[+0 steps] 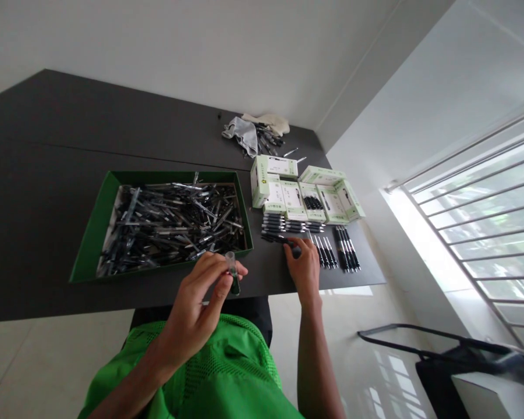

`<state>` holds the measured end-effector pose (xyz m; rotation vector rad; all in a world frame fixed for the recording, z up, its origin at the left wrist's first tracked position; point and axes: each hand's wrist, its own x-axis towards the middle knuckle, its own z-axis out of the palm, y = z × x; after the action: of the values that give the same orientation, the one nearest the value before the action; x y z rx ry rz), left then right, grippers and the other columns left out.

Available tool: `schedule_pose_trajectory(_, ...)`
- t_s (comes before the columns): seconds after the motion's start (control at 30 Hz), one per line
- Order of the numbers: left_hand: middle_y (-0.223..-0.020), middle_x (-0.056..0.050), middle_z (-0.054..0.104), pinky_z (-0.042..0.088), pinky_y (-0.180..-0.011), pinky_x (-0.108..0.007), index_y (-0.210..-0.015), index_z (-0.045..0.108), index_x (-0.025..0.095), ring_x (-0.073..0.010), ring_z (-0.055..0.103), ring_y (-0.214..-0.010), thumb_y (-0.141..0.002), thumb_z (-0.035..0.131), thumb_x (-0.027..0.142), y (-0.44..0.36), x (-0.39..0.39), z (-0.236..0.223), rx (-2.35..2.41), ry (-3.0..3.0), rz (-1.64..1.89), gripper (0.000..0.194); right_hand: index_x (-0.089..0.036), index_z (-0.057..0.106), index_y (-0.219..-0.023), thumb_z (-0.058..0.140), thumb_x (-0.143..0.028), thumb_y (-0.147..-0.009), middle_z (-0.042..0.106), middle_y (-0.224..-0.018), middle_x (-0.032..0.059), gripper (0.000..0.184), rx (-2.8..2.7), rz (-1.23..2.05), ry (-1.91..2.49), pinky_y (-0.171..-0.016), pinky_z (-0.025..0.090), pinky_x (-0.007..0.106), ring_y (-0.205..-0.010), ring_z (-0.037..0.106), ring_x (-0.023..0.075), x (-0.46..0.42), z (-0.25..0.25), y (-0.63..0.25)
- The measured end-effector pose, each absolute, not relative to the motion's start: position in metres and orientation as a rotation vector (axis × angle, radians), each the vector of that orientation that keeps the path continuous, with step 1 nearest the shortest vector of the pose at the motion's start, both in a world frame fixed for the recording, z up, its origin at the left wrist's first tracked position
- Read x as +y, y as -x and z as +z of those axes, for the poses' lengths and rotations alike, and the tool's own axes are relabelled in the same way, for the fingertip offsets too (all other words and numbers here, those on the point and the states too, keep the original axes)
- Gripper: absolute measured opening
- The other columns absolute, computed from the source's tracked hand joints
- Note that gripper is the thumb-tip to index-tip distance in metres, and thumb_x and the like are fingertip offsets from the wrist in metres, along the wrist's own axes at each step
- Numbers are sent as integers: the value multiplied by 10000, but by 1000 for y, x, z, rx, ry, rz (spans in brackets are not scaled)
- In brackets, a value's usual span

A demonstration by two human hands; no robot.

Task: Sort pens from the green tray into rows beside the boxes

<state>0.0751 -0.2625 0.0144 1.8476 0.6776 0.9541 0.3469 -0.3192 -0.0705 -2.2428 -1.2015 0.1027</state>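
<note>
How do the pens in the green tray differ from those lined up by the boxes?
The pens in the green tray lie in a crisscrossed heap, while the lined-up pens sit side by side in rows. The tray's pens are far more numerous; the lined-up pens rest on the dark table. Both look slim and mostly black.

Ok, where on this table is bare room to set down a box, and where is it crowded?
Bare dark tabletop lies beyond the green tray, up to the far edge, and left of it; a thin strip runs along the tray's near side. It is crowded around the white-and-green boxes and the rows of black pens, by your right hand.
</note>
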Motion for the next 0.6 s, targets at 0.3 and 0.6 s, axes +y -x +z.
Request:
schedule_pose_trajectory(0.3, -1029, -10, 729, 451, -944, -304, -1120, 704, 260, -183, 647, -1004, -1098, 507, 207, -77, -261, 11, 699, -1867, 950, 205, -188, 790, -970, 669, -348, -953, 746, -919, 70, 202, -1201, 199, 2100, -833, 495, 380, -833, 629, 226, -325, -54, -349)
schedule_pose_trajectory(0.6, -1084, -49, 719, 463, -986, -344, -1165, 717, 232, -212, 627, -1062, -1095, 494, 195, -82, -259, 6, 703, -1970, 932, 237, -248, 796, -1006, 752, -202, -931, 758, -899, 11, 98, -1461, 253, 1578, -695, 530, 313, -745, 628, 156, -330, 40, -318)
